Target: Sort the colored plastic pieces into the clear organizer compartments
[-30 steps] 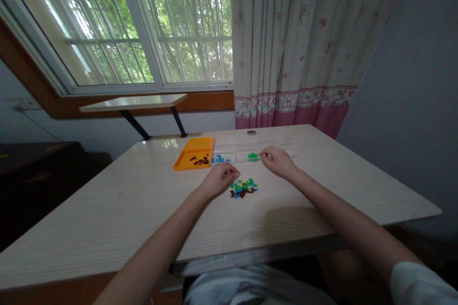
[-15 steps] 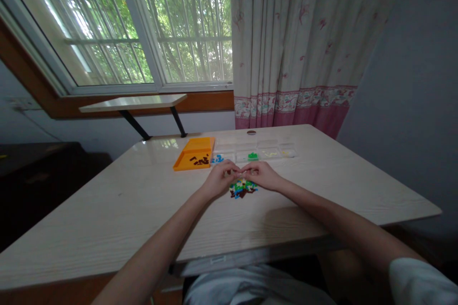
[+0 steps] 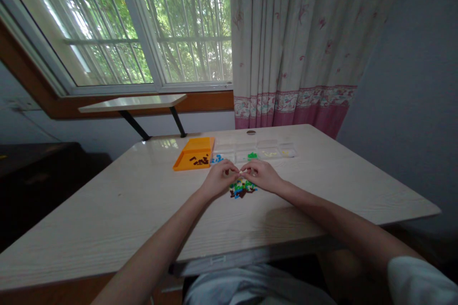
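Observation:
A small heap of mixed coloured pieces (image 3: 242, 188), green, blue and brown, lies on the wooden table (image 3: 143, 209). My left hand (image 3: 218, 178) and my right hand (image 3: 262, 175) hover just above the heap with fingertips pinched and meeting. Something tiny and pale seems caught between the right fingertips, too small to name. Beyond the hands stands a clear compartment box (image 3: 266, 151) holding blue pieces, green pieces and yellow pieces in separate cells. An orange tray (image 3: 195, 153) with dark brown pieces sits to the box's left.
A window with bars (image 3: 143, 24) and a flowered curtain (image 3: 296, 43) stand behind the table. A narrow shelf on brackets (image 3: 132, 102) juts out under the sill. A dark cabinet (image 3: 36, 176) stands at the left. The table's near edge is by my lap.
My right hand drew back from the clear box to the heap and met my left hand's fingertips. The left hand stayed almost in place above the heap.

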A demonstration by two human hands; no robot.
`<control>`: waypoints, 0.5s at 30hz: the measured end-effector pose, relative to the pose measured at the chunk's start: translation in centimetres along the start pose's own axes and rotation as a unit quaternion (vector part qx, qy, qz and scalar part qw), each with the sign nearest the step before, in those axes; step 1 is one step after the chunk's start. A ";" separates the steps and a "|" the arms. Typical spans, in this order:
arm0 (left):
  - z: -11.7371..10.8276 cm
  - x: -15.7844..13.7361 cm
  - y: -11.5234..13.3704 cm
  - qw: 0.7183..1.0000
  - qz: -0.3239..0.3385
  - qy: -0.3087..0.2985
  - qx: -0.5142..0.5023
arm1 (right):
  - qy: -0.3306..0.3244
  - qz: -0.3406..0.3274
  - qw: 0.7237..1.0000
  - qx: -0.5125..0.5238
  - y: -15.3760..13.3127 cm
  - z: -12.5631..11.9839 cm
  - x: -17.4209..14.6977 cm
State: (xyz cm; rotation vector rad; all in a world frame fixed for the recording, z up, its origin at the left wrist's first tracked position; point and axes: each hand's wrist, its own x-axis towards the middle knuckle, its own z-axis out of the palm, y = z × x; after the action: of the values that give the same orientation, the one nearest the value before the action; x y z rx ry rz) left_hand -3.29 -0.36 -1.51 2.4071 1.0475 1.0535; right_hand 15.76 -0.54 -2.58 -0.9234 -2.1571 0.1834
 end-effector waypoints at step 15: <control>-0.1 -0.2 0.2 1.000 0.005 0.005 -0.005 | 0.007 -0.015 1.000 -0.020 -0.3 -0.3 -0.1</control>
State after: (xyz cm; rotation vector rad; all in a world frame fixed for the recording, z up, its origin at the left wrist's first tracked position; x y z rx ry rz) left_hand -3.39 -0.60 -1.42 2.4040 1.0337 1.0723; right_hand 15.85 -0.85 -2.36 -0.9119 -2.1667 0.1199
